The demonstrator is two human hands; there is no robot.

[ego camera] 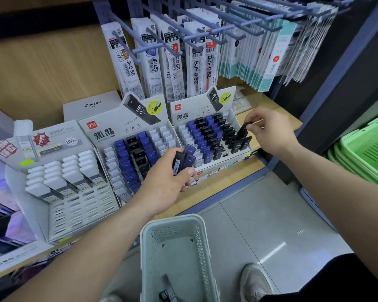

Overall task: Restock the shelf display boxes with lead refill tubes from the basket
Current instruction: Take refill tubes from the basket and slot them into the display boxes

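Nearest the lens, the pale perforated basket (196, 247) sits low between the forearms, with only a few dark lead refill tubes (167, 288) lying on its bottom. Beyond it runs the wooden shelf (249, 164), which carries the tilted display boxes side by side. The middle display box (109, 131) holds white, blue and black rows. The right display box (205, 115) is nearly full, though a gap seems to show low in its front rows.

The left hand (164, 184) hovers in front of the seam between those two boxes. Its fingers are curled round a small bundle of tubes (182, 161), one black and two blue, with their caps pointing up and away. The right hand (268, 129) is over the far right edge of the right display box, thumb and fingertips pinching the top of a single black tube (242, 130).

That tube's long axis slants from the hand down and leftward, roughly matching the lean of the black tubes standing in the rightmost column, and its lower end is just at them. The right hand is plainly the nearer one. Seating the tube likely depends on keeping that slant in line with the slot.
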